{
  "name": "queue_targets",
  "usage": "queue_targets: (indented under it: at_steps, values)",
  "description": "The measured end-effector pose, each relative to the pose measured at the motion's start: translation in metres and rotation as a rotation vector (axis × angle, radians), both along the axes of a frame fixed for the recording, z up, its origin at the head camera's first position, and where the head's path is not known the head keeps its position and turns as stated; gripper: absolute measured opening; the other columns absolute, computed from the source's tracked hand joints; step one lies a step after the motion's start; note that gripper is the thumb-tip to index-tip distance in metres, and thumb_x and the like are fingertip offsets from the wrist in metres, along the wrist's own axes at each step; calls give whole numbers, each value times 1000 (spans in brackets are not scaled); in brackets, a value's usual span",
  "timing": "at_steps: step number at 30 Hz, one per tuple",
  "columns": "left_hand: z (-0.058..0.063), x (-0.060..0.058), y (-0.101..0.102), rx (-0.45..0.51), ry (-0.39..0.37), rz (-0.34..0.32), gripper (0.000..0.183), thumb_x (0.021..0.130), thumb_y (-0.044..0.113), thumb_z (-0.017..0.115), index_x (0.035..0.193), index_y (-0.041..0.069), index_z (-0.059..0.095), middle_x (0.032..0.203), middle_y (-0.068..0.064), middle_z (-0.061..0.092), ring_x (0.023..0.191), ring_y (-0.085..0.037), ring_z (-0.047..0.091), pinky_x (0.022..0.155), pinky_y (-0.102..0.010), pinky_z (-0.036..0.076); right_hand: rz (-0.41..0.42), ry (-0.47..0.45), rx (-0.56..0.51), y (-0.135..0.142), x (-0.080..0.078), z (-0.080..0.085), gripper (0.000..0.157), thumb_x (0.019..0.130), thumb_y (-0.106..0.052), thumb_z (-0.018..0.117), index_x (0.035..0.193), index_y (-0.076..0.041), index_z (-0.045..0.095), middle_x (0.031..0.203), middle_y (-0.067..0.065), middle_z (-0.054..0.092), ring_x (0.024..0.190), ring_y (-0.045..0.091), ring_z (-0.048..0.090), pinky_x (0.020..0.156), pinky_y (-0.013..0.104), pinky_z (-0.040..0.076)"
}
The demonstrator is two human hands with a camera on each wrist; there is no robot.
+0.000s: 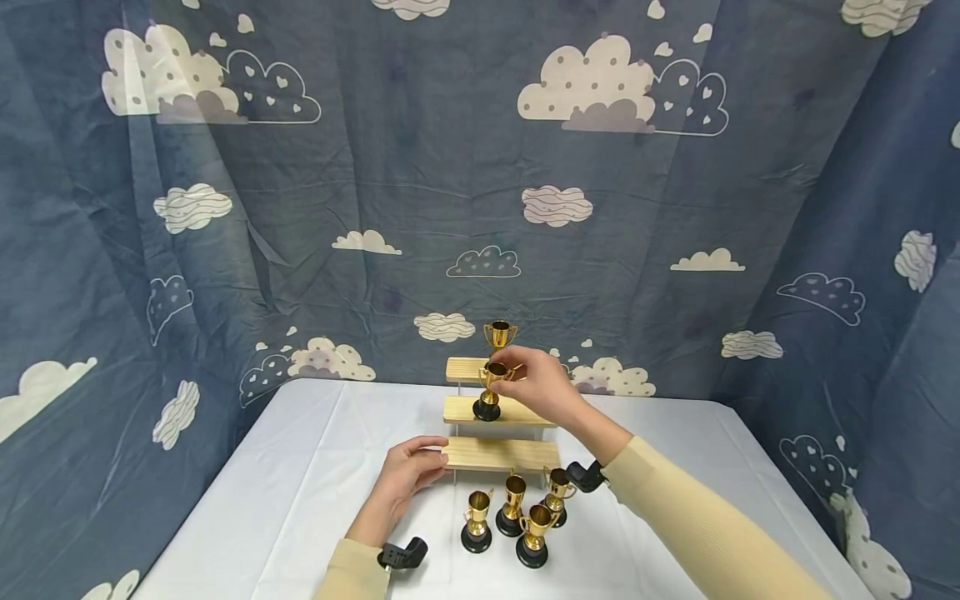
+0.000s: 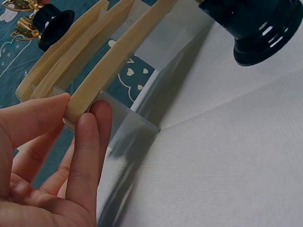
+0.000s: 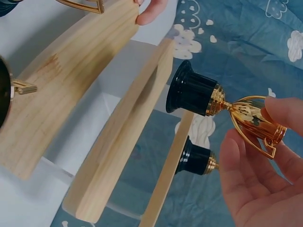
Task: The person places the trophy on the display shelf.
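My right hand (image 1: 546,390) pinches a small gold trophy cup (image 3: 253,118) by its bowl. Its black base (image 3: 191,90) is at the middle tier (image 3: 125,127) of a wooden display stand; a slight gap seems to show between them. On the top tier (image 1: 463,368) stands another trophy (image 1: 500,333), partly hidden by my right hand in the head view. At the stand's left end, my left hand (image 1: 408,477) grips the edge of the bottom tier (image 2: 111,66) between thumb and fingers.
Several more gold trophies (image 1: 477,523) with black bases stand upright on the white tabletop (image 1: 300,500), in front of the stand. Clear side supports (image 2: 130,111) join the tiers. A blue cloud-print curtain (image 1: 420,167) surrounds the table's back and sides.
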State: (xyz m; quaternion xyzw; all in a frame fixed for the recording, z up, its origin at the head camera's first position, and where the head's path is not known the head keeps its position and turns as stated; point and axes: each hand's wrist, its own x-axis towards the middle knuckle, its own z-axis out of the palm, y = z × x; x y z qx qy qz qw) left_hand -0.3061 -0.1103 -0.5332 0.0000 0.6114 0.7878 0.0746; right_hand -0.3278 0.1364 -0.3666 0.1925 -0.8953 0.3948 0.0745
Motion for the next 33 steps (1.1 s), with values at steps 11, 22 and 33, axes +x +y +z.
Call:
queue_targets:
  at_steps: [11, 22, 33]
  values:
    - [-1, 1, -1, 5, 0, -6, 38, 83, -1, 77, 120, -4, 68, 89, -9, 71, 79, -23, 72, 81, -35, 61, 3, -14, 10, -11, -10, -5, 38, 86, -23, 81, 123, -22, 70, 112, -2, 68, 89, 12, 65, 74, 36, 57]
    - [0, 1, -2, 3, 1, -4, 38, 83, 0, 78, 120, -3, 69, 90, -9, 71, 79, -21, 71, 82, -35, 61, 0, 9, 52, -25, -20, -5, 36, 85, -22, 83, 119, -22, 71, 107, -2, 69, 84, 15, 61, 70, 35, 53]
    - [0, 1, -1, 5, 11, -10, 39, 83, -1, 77, 121, -4, 68, 90, -8, 71, 79, -19, 70, 81, -34, 61, -8, 18, 80, -32, -23, -12, 35, 85, -22, 83, 118, -20, 71, 104, -2, 70, 82, 13, 61, 71, 33, 53]
